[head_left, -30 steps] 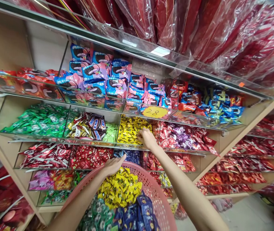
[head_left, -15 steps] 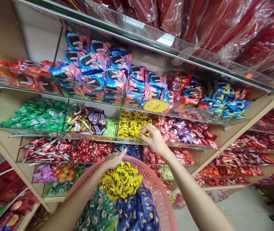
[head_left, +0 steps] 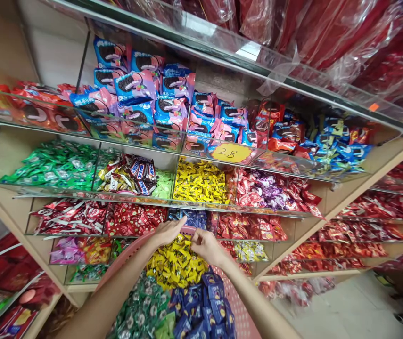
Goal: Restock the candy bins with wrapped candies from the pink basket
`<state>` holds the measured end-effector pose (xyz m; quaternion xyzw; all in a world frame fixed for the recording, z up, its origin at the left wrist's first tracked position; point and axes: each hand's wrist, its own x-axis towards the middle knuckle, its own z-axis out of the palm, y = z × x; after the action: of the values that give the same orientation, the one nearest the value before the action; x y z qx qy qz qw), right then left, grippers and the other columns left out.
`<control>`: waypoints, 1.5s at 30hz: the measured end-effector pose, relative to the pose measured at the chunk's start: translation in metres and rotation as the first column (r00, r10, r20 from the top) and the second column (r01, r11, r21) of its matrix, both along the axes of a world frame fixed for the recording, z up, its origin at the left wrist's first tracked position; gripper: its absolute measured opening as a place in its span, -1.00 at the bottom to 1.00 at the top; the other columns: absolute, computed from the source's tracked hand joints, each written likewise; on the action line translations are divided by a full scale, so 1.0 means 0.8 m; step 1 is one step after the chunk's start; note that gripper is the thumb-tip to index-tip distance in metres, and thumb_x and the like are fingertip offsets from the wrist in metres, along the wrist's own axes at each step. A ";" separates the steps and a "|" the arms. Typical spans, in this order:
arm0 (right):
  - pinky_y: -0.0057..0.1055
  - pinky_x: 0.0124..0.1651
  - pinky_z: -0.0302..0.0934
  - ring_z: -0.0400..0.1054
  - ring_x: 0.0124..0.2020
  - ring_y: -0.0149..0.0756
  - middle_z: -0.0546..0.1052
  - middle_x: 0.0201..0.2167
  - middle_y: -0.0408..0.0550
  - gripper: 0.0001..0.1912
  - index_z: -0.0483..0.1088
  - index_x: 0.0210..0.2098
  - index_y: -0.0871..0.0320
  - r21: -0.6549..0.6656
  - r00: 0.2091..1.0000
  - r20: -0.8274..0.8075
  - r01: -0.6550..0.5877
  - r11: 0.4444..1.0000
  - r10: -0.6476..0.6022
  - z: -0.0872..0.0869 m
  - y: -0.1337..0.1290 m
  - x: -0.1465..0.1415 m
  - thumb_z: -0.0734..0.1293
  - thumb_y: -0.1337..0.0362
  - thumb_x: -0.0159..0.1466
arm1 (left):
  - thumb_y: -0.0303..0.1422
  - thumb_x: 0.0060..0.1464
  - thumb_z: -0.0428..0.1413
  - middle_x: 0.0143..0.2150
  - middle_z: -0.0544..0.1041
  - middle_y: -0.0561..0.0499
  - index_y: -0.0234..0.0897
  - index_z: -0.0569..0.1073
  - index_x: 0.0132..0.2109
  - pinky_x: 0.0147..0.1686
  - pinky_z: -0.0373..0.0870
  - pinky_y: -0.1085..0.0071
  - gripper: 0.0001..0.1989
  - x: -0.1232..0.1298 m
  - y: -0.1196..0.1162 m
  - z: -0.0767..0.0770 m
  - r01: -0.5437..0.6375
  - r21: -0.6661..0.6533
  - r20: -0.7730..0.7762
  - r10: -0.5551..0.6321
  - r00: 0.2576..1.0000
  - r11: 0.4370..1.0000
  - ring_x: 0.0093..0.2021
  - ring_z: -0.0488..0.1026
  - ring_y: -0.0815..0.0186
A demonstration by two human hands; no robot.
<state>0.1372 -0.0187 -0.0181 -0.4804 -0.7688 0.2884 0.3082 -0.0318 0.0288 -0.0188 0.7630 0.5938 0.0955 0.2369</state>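
1. Shop shelves (head_left: 332, 207) packed with sweets.
2. Left hand (head_left: 168, 231) gripping pink basket (head_left: 238, 315) rim.
3. Right hand (head_left: 206, 246) pinching yellow sweets (head_left: 175, 266) over basket pile.
4. Basket partly filled; shelf bin (head_left: 201, 182) well stocked.

pink perforated basket (head_left: 238, 301), yellow candies (head_left: 175, 263), blue candies (head_left: 204, 308), green candies (head_left: 141, 313)

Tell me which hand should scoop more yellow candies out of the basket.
Right, probably. The right hand already rests on the yellow candies, while the left hand is on the pink basket rim.
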 end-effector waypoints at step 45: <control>-0.49 -0.34 0.09 0.28 -0.41 -0.38 0.44 -0.43 -0.12 -0.86 0.34 -0.40 0.15 0.181 0.997 0.032 0.062 0.982 -0.069 -0.021 -0.015 -0.026 0.16 0.31 0.17 | 0.10 0.00 -0.55 -0.02 0.40 -0.06 -0.17 0.31 0.03 -0.09 0.17 0.32 -0.23 -0.004 0.002 -0.007 0.022 0.005 0.039 -0.022 0.999 1.000 0.00 0.29 0.14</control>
<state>0.1162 -0.0305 -0.0352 -0.4810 -0.7813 0.1984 0.3448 -0.0350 0.0307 -0.0241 0.7679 0.5806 0.1088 0.2477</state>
